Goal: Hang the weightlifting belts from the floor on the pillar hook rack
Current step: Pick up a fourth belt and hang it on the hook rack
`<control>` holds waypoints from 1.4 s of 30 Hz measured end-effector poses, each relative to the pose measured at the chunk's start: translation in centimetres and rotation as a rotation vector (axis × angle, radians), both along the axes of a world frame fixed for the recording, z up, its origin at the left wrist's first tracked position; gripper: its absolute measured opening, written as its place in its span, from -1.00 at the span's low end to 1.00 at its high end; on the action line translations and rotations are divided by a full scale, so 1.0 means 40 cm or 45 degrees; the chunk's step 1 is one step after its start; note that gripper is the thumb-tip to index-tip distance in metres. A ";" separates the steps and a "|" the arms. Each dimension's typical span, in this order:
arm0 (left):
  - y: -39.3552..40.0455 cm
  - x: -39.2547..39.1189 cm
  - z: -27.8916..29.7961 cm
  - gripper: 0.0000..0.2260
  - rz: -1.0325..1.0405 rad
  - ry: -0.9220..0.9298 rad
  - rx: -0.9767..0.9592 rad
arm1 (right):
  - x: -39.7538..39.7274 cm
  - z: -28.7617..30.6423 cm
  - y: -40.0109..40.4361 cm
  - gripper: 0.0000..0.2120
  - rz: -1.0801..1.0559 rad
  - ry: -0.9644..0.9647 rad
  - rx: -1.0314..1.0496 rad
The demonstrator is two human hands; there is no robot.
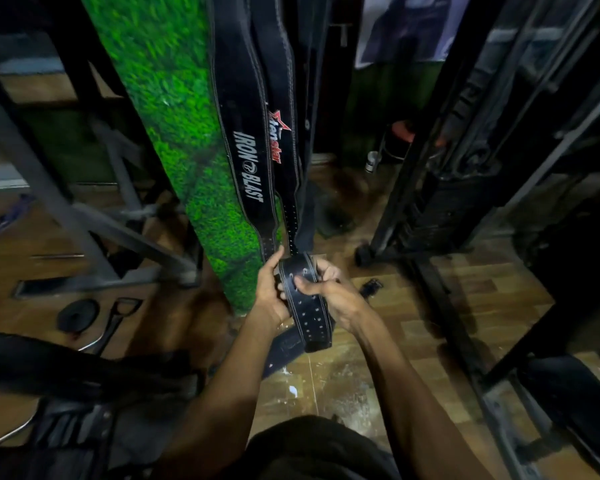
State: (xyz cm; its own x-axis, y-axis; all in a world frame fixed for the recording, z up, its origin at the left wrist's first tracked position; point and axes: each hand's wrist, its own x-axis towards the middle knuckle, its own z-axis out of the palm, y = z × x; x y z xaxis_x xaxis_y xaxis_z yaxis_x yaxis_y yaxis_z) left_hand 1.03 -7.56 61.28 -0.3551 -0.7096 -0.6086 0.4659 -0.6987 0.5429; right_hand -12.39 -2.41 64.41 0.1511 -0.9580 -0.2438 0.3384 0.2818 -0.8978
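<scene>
A black belt end is gripped by two bare hands in front of a green pillar.

In the head view, at least three black belts are seen hanging down the pillar's side: one lettered IRON BLAST, one with a red star logo, and a darker strap behind them; the exact count higher up cannot be told. The held belt end, stitched in white and punched with two rows of holes, is clasped between both hands just below these hanging belts. The left hand is curled around its left edge, thumb raised. The right hand is closed on its right edge, thumb pressed across the face. One small black object lies on the wooden floor beside the right hand.
</scene>
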 end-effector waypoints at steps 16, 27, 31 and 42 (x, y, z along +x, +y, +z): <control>0.071 0.217 -0.001 -0.63 0.105 -0.353 -0.355 | 0.131 0.036 -0.076 -0.40 0.072 0.163 0.460; 0.268 0.404 0.021 -0.80 0.159 -0.299 -0.357 | 0.369 0.064 -0.106 -0.80 0.333 -0.064 0.542; 0.272 0.431 0.034 -0.54 0.543 -0.164 -0.232 | 0.366 0.053 -0.087 -0.74 0.316 -0.210 0.434; 0.251 0.445 0.128 -0.45 0.501 -0.075 -0.628 | 0.270 0.094 -0.107 -0.85 0.577 -0.161 0.366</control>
State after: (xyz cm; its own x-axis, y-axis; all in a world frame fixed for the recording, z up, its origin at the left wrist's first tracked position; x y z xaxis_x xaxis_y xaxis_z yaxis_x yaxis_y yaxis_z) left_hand 18.85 2.50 66.38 0.0134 -0.9822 -0.1872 0.5965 -0.1424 0.7899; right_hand -1.58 -6.70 68.16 0.5783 -0.6877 -0.4388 0.2265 0.6521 -0.7235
